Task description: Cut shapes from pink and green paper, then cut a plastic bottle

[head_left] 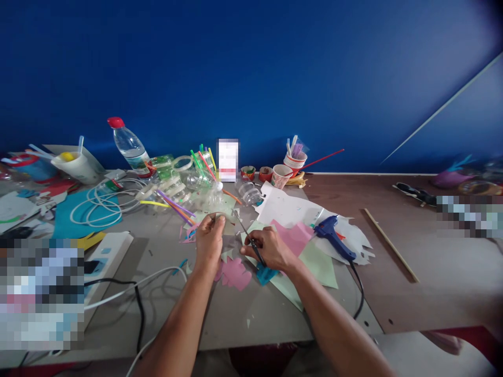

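Observation:
My left hand (209,241) pinches a small piece of pale green paper (220,219) and holds it up over the table. My right hand (267,248) is closed round a pair of scissors (247,235) with blue handles, whose blades point up and left toward that paper. Under my hands lie pink paper cut-outs (236,273) and pale green sheets (319,264). Pink paper (293,235) lies just right of my right hand.
A blue glue gun (332,235) with a black cord lies on white paper to the right. At the back stand a water bottle (129,145), cut plastic bottles with coloured straws (184,180), paper cups (281,175), and white cables (102,201). A wooden stick (391,245) lies at right.

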`<state>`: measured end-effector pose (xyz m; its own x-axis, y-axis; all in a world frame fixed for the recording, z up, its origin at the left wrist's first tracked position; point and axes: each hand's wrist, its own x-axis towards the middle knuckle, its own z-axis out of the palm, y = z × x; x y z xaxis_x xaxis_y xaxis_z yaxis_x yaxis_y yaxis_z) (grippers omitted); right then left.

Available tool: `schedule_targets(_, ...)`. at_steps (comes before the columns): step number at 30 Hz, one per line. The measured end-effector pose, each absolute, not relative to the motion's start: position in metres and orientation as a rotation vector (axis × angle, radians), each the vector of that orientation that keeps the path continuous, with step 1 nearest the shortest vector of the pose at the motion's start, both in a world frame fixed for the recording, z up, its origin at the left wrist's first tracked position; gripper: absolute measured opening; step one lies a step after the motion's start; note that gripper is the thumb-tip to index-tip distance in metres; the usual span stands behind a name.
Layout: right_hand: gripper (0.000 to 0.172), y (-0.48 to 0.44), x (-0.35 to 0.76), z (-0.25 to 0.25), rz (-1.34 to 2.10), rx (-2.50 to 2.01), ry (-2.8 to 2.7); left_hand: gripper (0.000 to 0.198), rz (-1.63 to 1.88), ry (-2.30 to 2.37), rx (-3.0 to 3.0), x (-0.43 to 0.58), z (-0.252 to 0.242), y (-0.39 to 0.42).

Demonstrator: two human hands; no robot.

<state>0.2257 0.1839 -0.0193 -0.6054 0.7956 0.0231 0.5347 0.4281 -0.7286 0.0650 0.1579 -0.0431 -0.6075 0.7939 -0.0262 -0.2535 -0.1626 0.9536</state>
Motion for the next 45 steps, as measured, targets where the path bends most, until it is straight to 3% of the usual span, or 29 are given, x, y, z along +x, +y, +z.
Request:
schedule_targets(15, 0.038, 0.186, 0.227, -0.029, 0.873, -1.128, -2.396, 0.020, 1.846, 1.342, 0.706, 0.059, -0.053, 0.162)
schedule_targets(45, 0.032, 0.183, 0.229, -0.023, 0.778, -1.159, -2.517, 0.027, 1.743, 1.736, 1.041, 0.053, -0.040, 0.157)
